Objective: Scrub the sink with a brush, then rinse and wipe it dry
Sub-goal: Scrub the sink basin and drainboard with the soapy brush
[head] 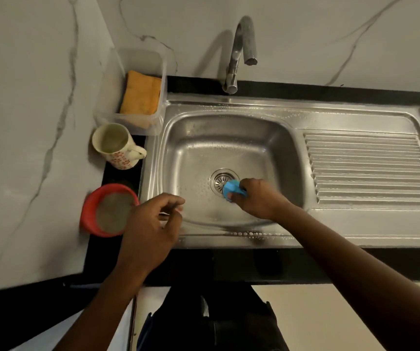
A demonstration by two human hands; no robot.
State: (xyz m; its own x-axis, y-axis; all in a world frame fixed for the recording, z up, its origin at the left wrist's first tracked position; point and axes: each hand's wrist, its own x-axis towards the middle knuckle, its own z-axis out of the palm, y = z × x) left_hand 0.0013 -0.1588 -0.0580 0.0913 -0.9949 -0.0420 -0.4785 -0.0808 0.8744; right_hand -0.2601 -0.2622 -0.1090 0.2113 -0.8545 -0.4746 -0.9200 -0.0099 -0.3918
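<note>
The steel sink (pixel 229 138) is set into a black counter (pixel 305 264), its basin wet with droplets. A ribbed drainboard (pixel 366 168) lies at 3 o'clock from the basin, and the curved tap (pixel 239 51) stands at 12 o'clock with no water running from it.

At 10 o'clock a clear plastic box (pixel 138 62) sits against the wall with a folded orange cloth (pixel 140 93) inside it. A red bowl (pixel 90 211) of greyish liquid stands at 8 o'clock and a patterned mug (pixel 117 148) at 9 o'clock, just beside the sink's left rim.

The left hand (pixel 150 229) is over the basin's rim at 7 o'clock, partly covering the bowl's edge. Its fingers are loosely curled with thumb and forefinger close together, and it holds nothing that shows. Whether it rests on the rim cannot be told.

The right hand (pixel 259 198) reaches into the basin from 5 o'clock, fingers wrapped round a small blue brush (pixel 231 188). The brush is on the basin floor, overlapping the drain (pixel 220 179) at its 4 o'clock edge.
</note>
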